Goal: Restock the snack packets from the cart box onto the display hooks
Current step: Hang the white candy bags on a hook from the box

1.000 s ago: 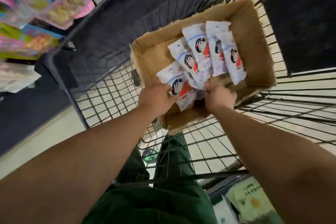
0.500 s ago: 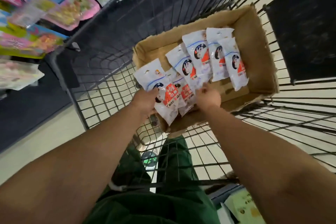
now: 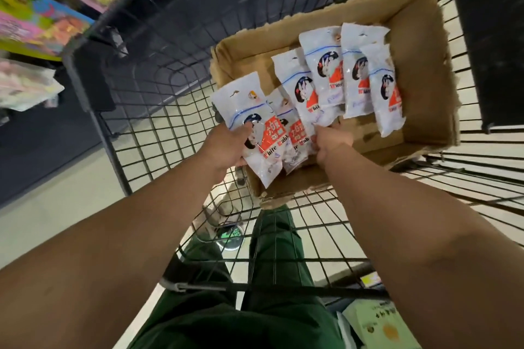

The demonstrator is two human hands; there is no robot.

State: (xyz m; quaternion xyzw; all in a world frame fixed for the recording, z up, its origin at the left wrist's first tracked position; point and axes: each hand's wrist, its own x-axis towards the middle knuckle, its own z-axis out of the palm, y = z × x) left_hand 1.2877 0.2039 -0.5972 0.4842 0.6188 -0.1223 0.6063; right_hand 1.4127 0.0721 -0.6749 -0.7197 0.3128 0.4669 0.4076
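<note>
A brown cardboard box sits in a black wire cart. Several white snack packets with a red-and-black rabbit print lie fanned across the box. My left hand grips the leftmost packet, lifted over the box's left rim. My right hand pinches the lower ends of the overlapping packets beside it. The fingertips of both hands are hidden behind the packets.
Colourful packets hang on the display at the upper left, beyond the cart's rim. Pale floor shows through the cart mesh. My green trousers are below the cart, and a pale green box lies at the lower right.
My left hand has lifted one packet up and to the left, off the pile. My right hand has slid along the lower ends of the fanned packets.
</note>
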